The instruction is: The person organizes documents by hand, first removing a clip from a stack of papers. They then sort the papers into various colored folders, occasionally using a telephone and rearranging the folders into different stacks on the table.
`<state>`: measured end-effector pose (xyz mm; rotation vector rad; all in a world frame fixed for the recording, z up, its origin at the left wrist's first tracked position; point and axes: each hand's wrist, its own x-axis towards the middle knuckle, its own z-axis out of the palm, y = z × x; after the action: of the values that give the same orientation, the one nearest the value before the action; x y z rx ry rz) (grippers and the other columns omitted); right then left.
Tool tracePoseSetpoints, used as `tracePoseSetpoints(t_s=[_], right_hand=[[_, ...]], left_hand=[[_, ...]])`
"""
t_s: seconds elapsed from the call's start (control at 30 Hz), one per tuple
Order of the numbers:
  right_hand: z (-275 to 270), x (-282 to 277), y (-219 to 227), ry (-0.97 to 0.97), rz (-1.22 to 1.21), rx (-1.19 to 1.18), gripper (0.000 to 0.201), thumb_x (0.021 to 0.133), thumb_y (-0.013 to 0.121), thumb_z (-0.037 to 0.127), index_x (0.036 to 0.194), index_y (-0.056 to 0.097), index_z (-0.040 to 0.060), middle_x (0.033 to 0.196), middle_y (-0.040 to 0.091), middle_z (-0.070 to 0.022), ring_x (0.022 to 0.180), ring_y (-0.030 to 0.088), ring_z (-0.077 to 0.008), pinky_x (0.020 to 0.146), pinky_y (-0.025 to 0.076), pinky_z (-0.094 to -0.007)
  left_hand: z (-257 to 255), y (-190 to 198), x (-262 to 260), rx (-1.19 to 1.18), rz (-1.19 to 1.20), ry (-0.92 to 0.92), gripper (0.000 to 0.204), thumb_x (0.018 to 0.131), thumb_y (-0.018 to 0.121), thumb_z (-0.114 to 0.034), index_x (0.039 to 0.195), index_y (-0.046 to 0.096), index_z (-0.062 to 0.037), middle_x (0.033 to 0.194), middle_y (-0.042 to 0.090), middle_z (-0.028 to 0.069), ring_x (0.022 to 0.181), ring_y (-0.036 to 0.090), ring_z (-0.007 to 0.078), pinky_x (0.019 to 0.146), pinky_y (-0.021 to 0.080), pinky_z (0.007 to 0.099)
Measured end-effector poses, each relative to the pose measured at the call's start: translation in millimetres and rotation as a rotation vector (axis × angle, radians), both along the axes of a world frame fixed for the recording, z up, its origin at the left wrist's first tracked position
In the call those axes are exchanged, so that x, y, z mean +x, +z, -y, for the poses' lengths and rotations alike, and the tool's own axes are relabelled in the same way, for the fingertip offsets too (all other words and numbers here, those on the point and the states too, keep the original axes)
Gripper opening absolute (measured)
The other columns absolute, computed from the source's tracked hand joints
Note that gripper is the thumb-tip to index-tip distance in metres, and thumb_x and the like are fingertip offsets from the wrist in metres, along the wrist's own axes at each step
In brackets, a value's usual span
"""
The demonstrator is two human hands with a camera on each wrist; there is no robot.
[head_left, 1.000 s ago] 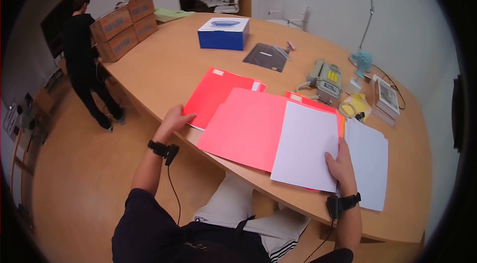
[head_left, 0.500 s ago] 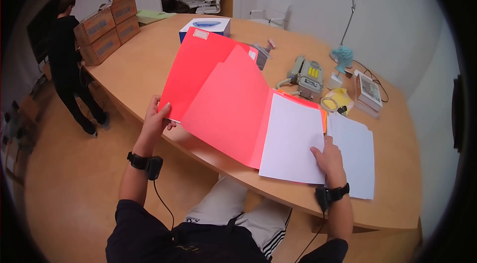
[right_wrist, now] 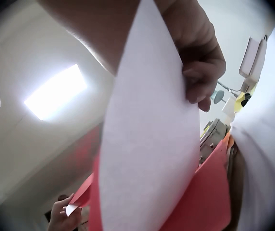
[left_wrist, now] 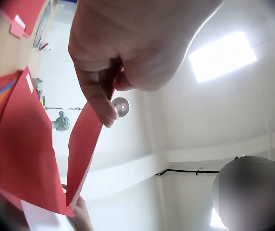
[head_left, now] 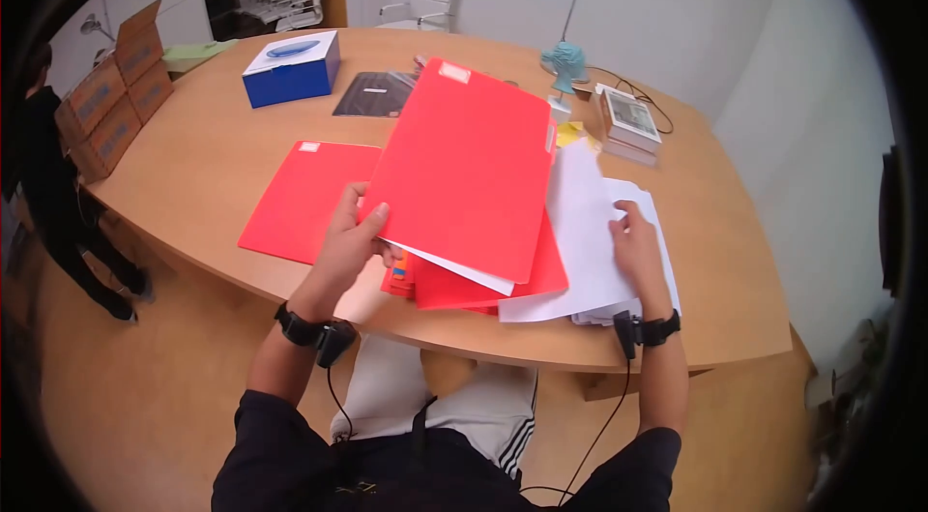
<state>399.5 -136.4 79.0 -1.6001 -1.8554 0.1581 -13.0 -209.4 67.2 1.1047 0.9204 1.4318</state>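
Note:
In the head view, my left hand (head_left: 346, 243) grips the lower left corner of a raised red folder (head_left: 464, 164), white paper showing along its bottom edge. The left wrist view shows the fingers (left_wrist: 96, 98) and thumb pinching that folder (left_wrist: 83, 139). Below it, another red folder (head_left: 544, 270) lies partly covered, next to a white sheet (head_left: 585, 256). My right hand (head_left: 638, 249) holds the white sheet's right side; in the right wrist view its fingers curl at the sheet (right_wrist: 147, 125). White papers (head_left: 669, 270) lie beneath. A separate red folder (head_left: 304, 203) rests at the left.
A blue-and-white box (head_left: 292, 72), a dark flat folder (head_left: 372, 94) and books (head_left: 628, 120) stand or lie farther back. The grey telephone (right_wrist: 213, 134) shows in the right wrist view. Cardboard boxes (head_left: 116, 111) and a person (head_left: 58, 174) are at the far left.
My left hand has lifted the red folder and carried it right, over the papers. The white sheet has tilted up beside my right hand. A red folder now shows flat at the left.

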Motion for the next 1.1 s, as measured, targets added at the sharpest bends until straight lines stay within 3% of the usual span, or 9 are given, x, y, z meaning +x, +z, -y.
tracePoseSetpoints(t_s=[0.17,0.27,0.33,0.43,0.47,0.53,0.63,0.73,1.1], right_hand=[[-13.2,107.8,-5.8,-0.055,-0.049,0.068,0.032,0.089,0.06,0.004,0.121,0.057,0.0015,0.088,0.063,-0.0131,0.084,0.063,-0.0291,0.076,0.051,-0.0387],[-11.3,146.8,-3.8,-0.095,-0.092,-0.032,0.034,0.088,0.06,0.001,0.122,0.057,-0.0002,0.092,0.062,-0.0107,0.088,0.062,-0.0243,0.08,0.05,-0.035],[-8.4,162.4,-6.0,-0.133,-0.12,-0.125,0.036,0.088,0.06,0.0,0.123,0.056,-0.0009,0.094,0.062,-0.0102,0.089,0.061,-0.0222,0.081,0.05,-0.0333],[-12.3,181.7,-25.6,-0.136,-0.082,-0.159,0.038,0.088,0.06,0.0,0.126,0.055,-0.0014,0.094,0.061,-0.0107,0.086,0.061,-0.0206,0.079,0.051,-0.0323],[-11.8,183.6,-26.8,-0.153,-0.043,-0.188,0.041,0.088,0.062,0.001,0.128,0.053,-0.0022,0.096,0.062,-0.0116,0.086,0.061,-0.0215,0.08,0.051,-0.0332],[-9.3,186.7,-31.7,-0.16,0.002,-0.226,0.044,0.088,0.063,0.003,0.131,0.052,-0.0029,0.099,0.063,-0.0126,0.087,0.062,-0.0223,0.08,0.052,-0.0341],[1.7,182.4,-23.3,-0.152,0.091,-0.351,0.052,0.088,0.065,0.007,0.135,0.047,-0.004,0.108,0.063,-0.0157,0.09,0.064,-0.0244,0.08,0.053,-0.0362],[25.3,175.3,-19.1,-0.151,0.199,-0.42,0.059,0.087,0.068,0.011,0.139,0.043,-0.0044,0.118,0.061,-0.0187,0.095,0.065,-0.0271,0.081,0.054,-0.0386],[97.4,72.1,31.5,0.303,0.25,-0.216,0.043,0.09,0.065,0.009,0.13,0.05,0.0012,0.127,0.058,-0.0141,0.101,0.064,-0.0258,0.079,0.055,-0.0363]], left_hand=[[1.6,-20.5,35.3,-0.101,-0.02,-0.093,0.042,0.103,0.051,-0.015,0.135,0.025,-0.0061,0.095,0.066,0.0151,0.065,0.069,0.0192,0.05,0.055,0.0259],[12.2,-26.0,43.6,-0.017,-0.314,0.039,0.047,0.098,0.059,-0.018,0.133,0.034,-0.002,0.094,0.067,0.0162,0.062,0.069,0.0258,0.05,0.055,0.033],[16.8,-27.6,37.6,0.165,-1.406,0.3,0.051,0.089,0.069,-0.028,0.126,0.048,-0.0003,0.106,0.065,0.0205,0.086,0.07,0.036,0.067,0.057,0.0436],[22.3,-22.8,32.5,0.186,-1.609,0.214,0.053,0.082,0.074,-0.037,0.118,0.058,-0.0007,0.12,0.06,0.0229,0.113,0.059,0.0416,0.086,0.051,0.0492],[23.7,-20.1,35.4,0.18,-1.604,0.215,0.053,0.082,0.074,-0.037,0.118,0.058,-0.0007,0.12,0.06,0.0229,0.113,0.059,0.0416,0.086,0.051,0.0492],[22.4,-14.2,45.8,0.704,-1.585,0.123,0.059,0.078,0.077,-0.036,0.121,0.057,-0.0006,0.124,0.057,0.0201,0.121,0.051,0.0366,0.091,0.05,0.0455],[10.3,-21.8,58.7,0.814,-1.549,0.036,0.053,0.077,0.077,-0.035,0.113,0.058,-0.0007,0.114,0.06,0.0177,0.112,0.056,0.0345,0.092,0.049,0.0436],[-1.1,-28.5,61.2,0.548,-1.601,-0.241,0.048,0.077,0.077,-0.036,0.104,0.058,-0.0014,0.105,0.061,0.0156,0.106,0.058,0.033,0.089,0.05,0.042],[-10.6,-17.3,75.9,0.62,-1.713,-0.233,0.045,0.08,0.074,-0.046,0.086,0.063,-0.0032,0.068,0.065,0.011,0.07,0.067,0.0316,0.067,0.052,0.0411]])
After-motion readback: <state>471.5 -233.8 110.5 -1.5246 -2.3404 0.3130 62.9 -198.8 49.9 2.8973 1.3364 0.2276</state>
